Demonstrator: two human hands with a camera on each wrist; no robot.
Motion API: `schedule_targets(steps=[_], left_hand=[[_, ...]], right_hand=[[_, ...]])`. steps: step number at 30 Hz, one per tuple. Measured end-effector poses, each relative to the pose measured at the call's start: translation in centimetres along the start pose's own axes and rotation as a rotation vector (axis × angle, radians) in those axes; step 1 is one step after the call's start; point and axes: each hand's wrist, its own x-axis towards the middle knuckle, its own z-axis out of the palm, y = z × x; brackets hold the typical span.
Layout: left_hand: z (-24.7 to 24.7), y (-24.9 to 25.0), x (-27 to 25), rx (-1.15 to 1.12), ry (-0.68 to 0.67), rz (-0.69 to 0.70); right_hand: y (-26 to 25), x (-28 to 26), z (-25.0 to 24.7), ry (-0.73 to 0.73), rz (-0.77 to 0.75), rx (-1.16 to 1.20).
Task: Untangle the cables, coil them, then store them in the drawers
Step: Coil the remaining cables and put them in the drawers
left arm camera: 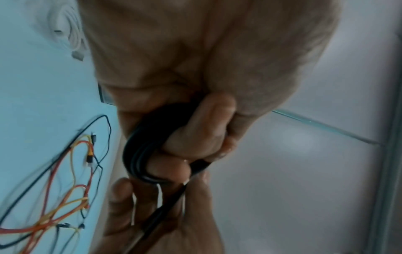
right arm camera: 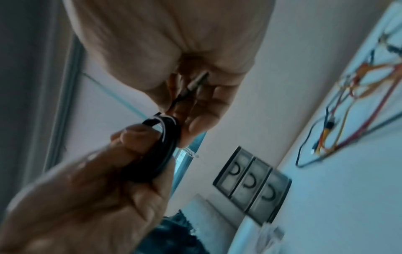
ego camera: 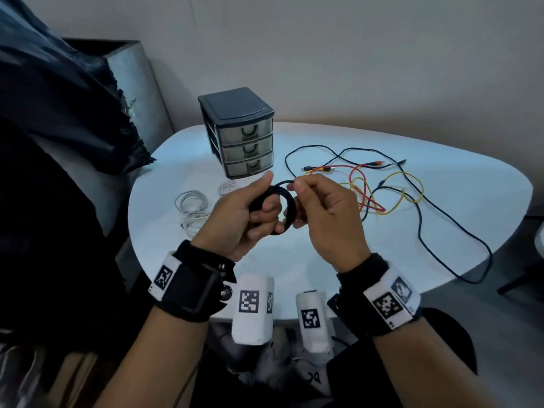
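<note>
- Your left hand [ego camera: 235, 214] grasps the black coil [ego camera: 287, 201] w/ fingers through the loop and thumb up beside it; the coil is held in the air above the near part of the table [ego camera: 294, 260], in front of the drawer unit [ego camera: 240, 134].
- Your right hand [ego camera: 321, 213] pinches the coil's loose tail [left arm camera: 172, 206] betw. thumb and fingers; the right wrist view shows a metal plug [right arm camera: 199, 79] tucked in that palm.
- Step in hand, as I judge it: finishing the wrap. Keep the left fingers snug so the turns stay stacked, feed the tail w/ light tension, don't yank.
- Tuck the plug end thru or around the bundle so it won't spring open; exact tuck point is hidden by your fingers.
- Orientation: the coil stands roughly on edge, its opening facing left-right betw. your palms; the tail runs from the ring toward your right palm.
- Outward: a white cable bundle [ego camera: 192, 209] lies left of your hands, a smaller white one [ego camera: 228, 187] just by the drawer unit's base.
- To the right, red cable [ego camera: 363, 187], yellow cable [ego camera: 409, 189] and a long dark cable [ego camera: 441, 228] are crossed in a tangle, well apart from the coil.
- All 3 drawers look closed, so you'll need one hand free to open one.
</note>
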Motion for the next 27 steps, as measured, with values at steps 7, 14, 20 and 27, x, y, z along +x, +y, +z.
schedule_targets(steps=[7,14,20,27], left_hand=[[1.4,-5.5,0.3,-0.1,0.17,-0.05],[0.5,-11.5,-1.7,0.173,0.304,-0.097],[-1.1,-10.3,-1.7,0.456,0.27,-0.044],[-1.1,-11.2,-1.6,0.151,0.294,-0.104]], right_hand=[[2.9,-1.4,-0.7,0.018,0.221,-0.082],[6.2,-6.4,-2.1,-0.137,0.474,-0.039],[5.6,-6.2,-3.0,-0.204,0.335,-0.296],[4.6,-5.7,-4.2,-0.233,0.271,-0.427]])
